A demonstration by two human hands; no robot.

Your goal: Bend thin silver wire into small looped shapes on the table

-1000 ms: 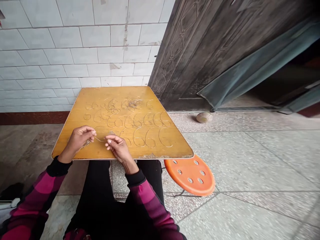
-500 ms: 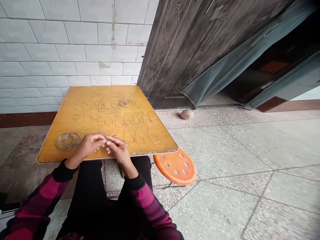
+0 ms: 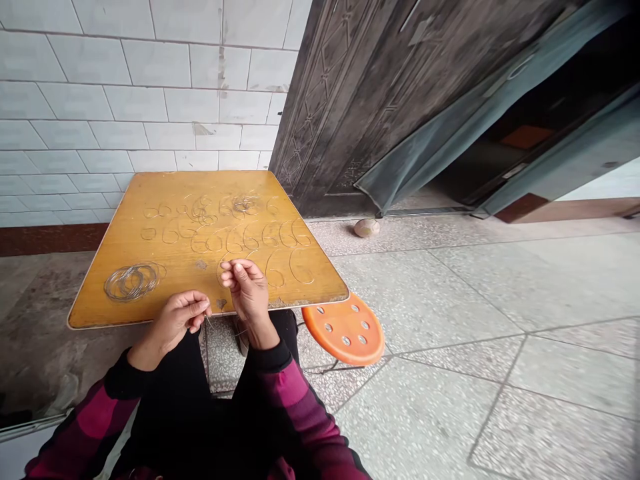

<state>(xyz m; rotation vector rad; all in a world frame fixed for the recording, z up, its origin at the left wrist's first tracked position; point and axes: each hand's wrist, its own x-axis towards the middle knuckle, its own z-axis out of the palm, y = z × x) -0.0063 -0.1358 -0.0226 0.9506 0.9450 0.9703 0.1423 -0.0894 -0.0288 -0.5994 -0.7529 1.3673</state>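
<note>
On the yellow table [image 3: 95,297], the left grip [image 3: 175,322] pinches a fine wire [image 3: 209,323] near the edge, right of the wire coil [image 3: 133,282]; the right grip [image 3: 247,288] is half-closed, its hold unclear, and a steady pinch would suit.

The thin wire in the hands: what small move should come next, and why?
Probably the right hand should take hold of the thin wire, because the left hand seems to pinch it alone, while the right hand is raised and apparently apart from it.

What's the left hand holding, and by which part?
The left hand pinches a thin wire in its fingertips; which part of the wire cannot be told.
</note>
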